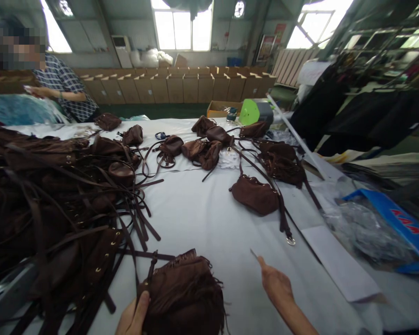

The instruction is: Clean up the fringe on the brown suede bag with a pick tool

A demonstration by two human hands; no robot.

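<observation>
My left hand (133, 317) grips a brown suede fringed bag (185, 293) at the bottom edge, thumb pressed on its left side by the strap. My right hand (275, 284) hovers over the white table (209, 218), fingers closed in a pinch on a thin small tool whose pale tip (253, 253) sticks out toward the far left. A finished brown pouch (254, 194) with a strap and metal ring (290, 240) lies just beyond my right hand.
A large heap of brown bags and straps (56, 200) fills the left side. More pouches (202, 149) lie across the far table. A blue box with plastic packets (380, 223) sits right. Another person (59, 83) works at the far left.
</observation>
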